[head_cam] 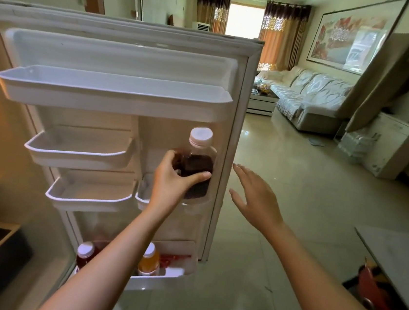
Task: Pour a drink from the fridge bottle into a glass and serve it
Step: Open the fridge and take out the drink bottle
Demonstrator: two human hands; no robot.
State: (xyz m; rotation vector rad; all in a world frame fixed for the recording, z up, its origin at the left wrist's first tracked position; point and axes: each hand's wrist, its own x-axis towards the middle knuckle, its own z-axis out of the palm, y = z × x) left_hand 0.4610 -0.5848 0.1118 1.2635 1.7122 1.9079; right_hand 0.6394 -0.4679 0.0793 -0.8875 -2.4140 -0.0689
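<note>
The fridge door (125,36) stands wide open, its inner shelves facing me. A clear bottle (199,159) with a white cap and dark drink is at the right side of the door, over a small door bin (143,193). My left hand (172,179) grips the bottle around its middle, thumb in front. My right hand (254,198) hovers open to the right of the door's edge, fingers straight, touching nothing. No glass is in view.
The bottom door bin (180,272) holds a red-drink bottle (85,253), an orange-drink bottle (149,260) and a red packet. Upper door shelves (113,93) hold nothing. A counter edge (391,252) lies lower right. Tiled floor leads to a sofa (312,98) beyond.
</note>
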